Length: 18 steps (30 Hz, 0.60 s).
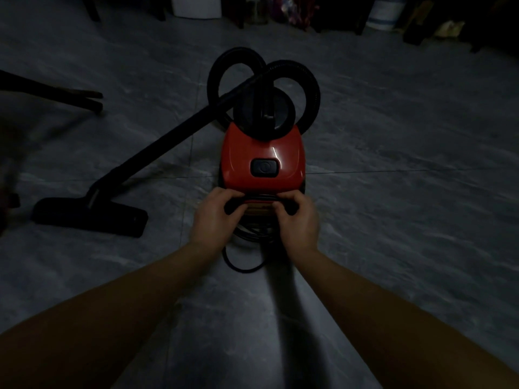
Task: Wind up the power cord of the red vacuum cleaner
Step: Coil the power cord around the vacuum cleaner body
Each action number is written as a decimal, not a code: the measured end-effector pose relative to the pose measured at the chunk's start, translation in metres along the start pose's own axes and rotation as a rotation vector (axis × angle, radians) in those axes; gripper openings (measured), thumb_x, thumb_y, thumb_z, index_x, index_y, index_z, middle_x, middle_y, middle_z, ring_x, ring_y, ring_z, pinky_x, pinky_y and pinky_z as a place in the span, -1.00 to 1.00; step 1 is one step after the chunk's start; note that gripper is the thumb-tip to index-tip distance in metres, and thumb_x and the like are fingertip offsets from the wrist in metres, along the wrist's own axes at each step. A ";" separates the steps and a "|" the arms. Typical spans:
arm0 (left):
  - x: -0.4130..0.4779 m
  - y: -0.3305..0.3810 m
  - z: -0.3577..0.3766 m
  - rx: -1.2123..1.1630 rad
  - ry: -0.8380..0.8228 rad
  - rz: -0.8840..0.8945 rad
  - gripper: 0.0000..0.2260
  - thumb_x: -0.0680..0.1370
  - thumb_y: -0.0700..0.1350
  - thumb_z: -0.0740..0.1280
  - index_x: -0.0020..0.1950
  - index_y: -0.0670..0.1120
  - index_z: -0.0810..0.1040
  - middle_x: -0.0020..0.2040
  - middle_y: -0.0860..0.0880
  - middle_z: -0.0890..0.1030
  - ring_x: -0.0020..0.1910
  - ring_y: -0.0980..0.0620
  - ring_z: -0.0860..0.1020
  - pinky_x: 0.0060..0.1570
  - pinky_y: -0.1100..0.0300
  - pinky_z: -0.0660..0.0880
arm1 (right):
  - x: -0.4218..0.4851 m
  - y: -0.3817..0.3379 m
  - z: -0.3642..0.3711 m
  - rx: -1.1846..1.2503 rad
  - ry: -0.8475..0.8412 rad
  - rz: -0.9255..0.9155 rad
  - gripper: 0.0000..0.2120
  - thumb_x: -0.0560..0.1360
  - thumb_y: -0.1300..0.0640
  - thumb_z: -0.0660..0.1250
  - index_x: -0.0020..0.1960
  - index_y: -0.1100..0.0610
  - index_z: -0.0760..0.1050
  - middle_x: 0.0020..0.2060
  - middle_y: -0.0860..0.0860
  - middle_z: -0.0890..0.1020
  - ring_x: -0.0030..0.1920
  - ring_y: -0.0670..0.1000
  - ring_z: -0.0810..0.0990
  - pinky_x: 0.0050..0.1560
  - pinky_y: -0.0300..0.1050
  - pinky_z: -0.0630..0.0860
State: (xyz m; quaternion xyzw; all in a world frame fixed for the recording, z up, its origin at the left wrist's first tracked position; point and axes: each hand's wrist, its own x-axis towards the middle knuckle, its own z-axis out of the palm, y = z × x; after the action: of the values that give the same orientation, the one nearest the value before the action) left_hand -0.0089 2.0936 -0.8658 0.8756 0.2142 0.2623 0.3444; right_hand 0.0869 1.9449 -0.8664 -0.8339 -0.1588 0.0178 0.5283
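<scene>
The red vacuum cleaner (261, 161) stands on the grey tiled floor in the middle of the view, its black power button facing up. Both my hands press against its near end. My left hand (214, 217) and my right hand (297, 220) each close on the black power cord (259, 197), which runs as several strands across the rear between them. More cord is bundled below my hands, and one loop (243, 266) lies on the floor just behind the machine.
The black hose (280, 68) coils in loops beyond the vacuum. Its wand runs left down to the floor nozzle (90, 217). Dark furniture legs (87, 98) reach in from the left. Buckets and clutter line the far wall.
</scene>
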 end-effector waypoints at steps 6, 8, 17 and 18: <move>0.001 0.001 0.004 0.023 0.000 -0.015 -0.80 0.48 -0.13 0.48 0.09 -0.05 0.63 0.00 0.00 0.58 -0.04 0.14 0.52 -0.03 0.41 0.37 | -0.002 -0.001 0.002 0.002 0.030 0.018 -0.87 0.50 0.10 0.44 0.03 -0.03 0.59 0.04 -0.06 0.50 0.09 -0.05 0.55 0.13 -0.17 0.53; 0.003 0.000 0.004 0.014 -0.001 -0.045 -0.80 0.48 -0.11 0.49 0.09 -0.05 0.64 0.00 0.00 0.60 -0.04 0.14 0.54 -0.03 0.44 0.36 | 0.000 0.001 -0.001 0.019 0.000 0.014 -0.85 0.48 0.12 0.45 0.04 -0.01 0.61 0.02 -0.09 0.52 0.09 -0.06 0.56 0.15 -0.12 0.55; 0.005 -0.007 0.004 -0.062 -0.036 -0.085 -0.80 0.46 -0.10 0.50 0.07 -0.06 0.67 0.00 -0.02 0.68 -0.01 0.06 0.63 0.09 0.11 0.58 | 0.007 0.012 -0.002 0.054 -0.067 0.018 -0.85 0.48 0.11 0.44 0.02 -0.07 0.58 -0.01 -0.10 0.65 0.05 -0.11 0.63 0.11 -0.02 0.62; 0.006 -0.007 0.003 -0.057 -0.037 -0.081 -0.80 0.46 -0.10 0.51 0.06 -0.06 0.67 0.00 -0.02 0.68 -0.01 0.06 0.63 0.08 0.13 0.57 | 0.008 0.012 -0.002 0.054 -0.073 0.017 -0.85 0.49 0.11 0.43 0.02 -0.08 0.58 -0.01 -0.09 0.65 0.04 -0.12 0.63 0.11 -0.02 0.63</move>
State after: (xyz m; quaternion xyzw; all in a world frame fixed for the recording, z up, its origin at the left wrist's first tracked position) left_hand -0.0037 2.1002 -0.8708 0.8609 0.2353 0.2378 0.3833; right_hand 0.0978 1.9406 -0.8750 -0.8193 -0.1705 0.0568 0.5445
